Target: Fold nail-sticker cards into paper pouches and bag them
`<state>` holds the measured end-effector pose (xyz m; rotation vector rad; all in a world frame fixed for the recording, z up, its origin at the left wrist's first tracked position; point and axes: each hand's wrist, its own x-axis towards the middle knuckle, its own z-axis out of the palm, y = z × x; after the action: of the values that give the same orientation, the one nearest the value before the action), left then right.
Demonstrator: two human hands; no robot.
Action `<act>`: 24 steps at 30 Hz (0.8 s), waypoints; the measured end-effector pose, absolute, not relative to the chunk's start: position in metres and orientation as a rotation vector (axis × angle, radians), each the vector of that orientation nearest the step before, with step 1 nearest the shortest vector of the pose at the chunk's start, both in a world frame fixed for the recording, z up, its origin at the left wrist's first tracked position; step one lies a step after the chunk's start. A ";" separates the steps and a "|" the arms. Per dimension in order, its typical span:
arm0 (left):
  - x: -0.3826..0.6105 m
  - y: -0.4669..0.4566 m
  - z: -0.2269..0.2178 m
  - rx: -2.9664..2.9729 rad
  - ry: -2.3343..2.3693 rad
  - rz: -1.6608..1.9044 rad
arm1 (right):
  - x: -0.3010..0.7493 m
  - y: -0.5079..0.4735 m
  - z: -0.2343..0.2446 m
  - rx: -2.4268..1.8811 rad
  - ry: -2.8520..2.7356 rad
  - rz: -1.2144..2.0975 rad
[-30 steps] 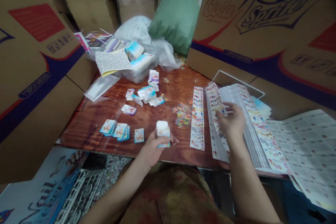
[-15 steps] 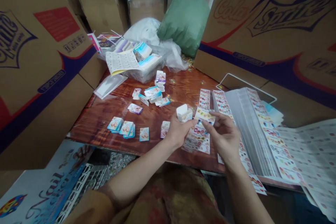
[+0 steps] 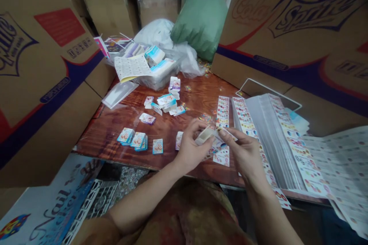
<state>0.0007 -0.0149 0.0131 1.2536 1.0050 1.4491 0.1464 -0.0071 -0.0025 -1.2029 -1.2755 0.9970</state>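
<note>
Tilted in my left hand is a small open carton, its hollow end facing up towards me. My left thumb and fingers wrap round it. Close beside it, my right hand pinches a small nail-sticker sheet between thumb and fingers, its edge near the carton's mouth. The fingers partly hide where sheet and carton meet. Below both hands, a printed sticker strip lies on the table. Another small box sits partly behind my left wrist.
Filled blue boxes lie in overlapping piles at left on the wooden table. Loose cartons lie mid-table. At right are a thick stack of sticker sheets and a wire frame. Large cardboard boxes flank the table.
My left hand has tipped the carton, turning its opening towards me. The right hand has moved slightly left, and the sticker sheet is now angled by the carton's mouth.
</note>
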 end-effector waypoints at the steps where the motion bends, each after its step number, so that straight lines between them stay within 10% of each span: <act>1: 0.000 -0.017 0.011 1.256 1.024 1.436 | 0.145 -0.009 -0.005 -1.209 -1.257 0.962; 8: -0.008 -0.023 -0.002 1.005 1.030 1.312 | 0.139 -0.022 -0.014 -1.242 -1.643 0.370; 24: -0.025 -0.037 -0.017 0.931 1.064 1.218 | 0.136 -0.031 -0.032 -1.224 -1.581 0.632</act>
<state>-0.0245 -0.0368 -0.0168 0.9310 1.0639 1.2182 0.1359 -0.0312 -0.0322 -1.2238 -1.5811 0.6319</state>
